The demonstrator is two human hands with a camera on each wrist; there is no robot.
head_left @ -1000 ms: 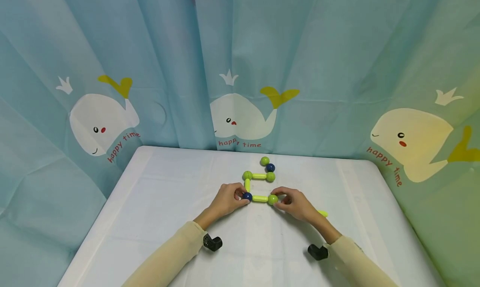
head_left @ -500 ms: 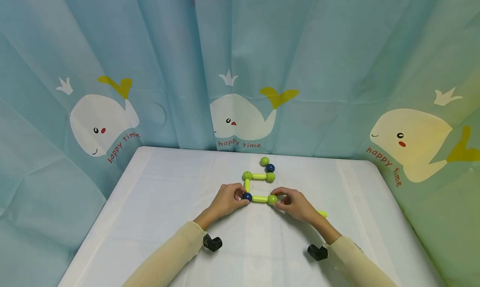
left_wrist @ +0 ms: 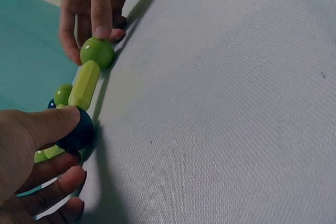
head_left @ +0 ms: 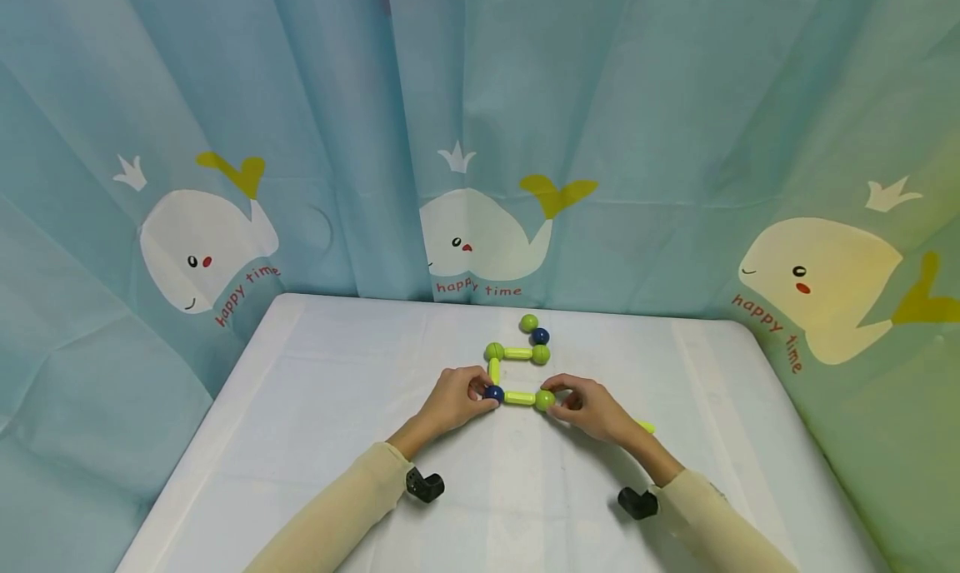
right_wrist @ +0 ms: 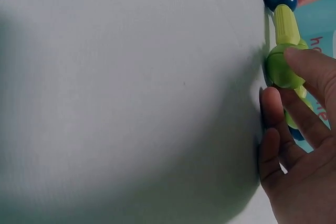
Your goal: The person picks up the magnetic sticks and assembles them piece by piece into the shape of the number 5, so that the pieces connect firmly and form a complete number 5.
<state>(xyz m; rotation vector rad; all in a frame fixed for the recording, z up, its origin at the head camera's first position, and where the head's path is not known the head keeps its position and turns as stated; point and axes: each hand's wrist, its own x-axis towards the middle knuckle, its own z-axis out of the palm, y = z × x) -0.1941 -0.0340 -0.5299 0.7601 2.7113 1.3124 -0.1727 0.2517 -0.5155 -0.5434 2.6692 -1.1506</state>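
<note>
The whale-printed curtain [head_left: 645, 98] hung beyond both grips, and the white tabletop [head_left: 337, 373] spread beneath them. Almost nothing had changed over the last second: both hands had stayed where they were, and only the head view had drifted slightly. I judged this a steadying hold, with no piece added to the work.

The left grip [head_left: 452, 400] was narrow, thumb and finger pinching a navy ball; the right grip [head_left: 592, 408] was just as narrow, pinching a green ball [head_left: 544, 401]. Between them lay the three-sided figure [head_left: 494, 371], its side facing the right grip unclosed.

Its near rod [head_left: 520, 398] bridged the two grips, touching the held ball at each end. Its side rod ran away from the left grip, and its far rod [head_left: 517, 354] lay beyond both. A loose rod [head_left: 647, 427] sat by the right wrist, partly hidden and, as I judged it, still unused.

Smallest were the balls. The pinched navy ball [head_left: 494, 395] made one corner; beyond it stood the far-left green ball [head_left: 494, 352]. The far-right green ball [head_left: 540, 355] lay beyond the right grip's ball, and past it a second navy ball [head_left: 540, 336] and the farthest green ball [head_left: 529, 323] appeared to touch in a row.
</note>
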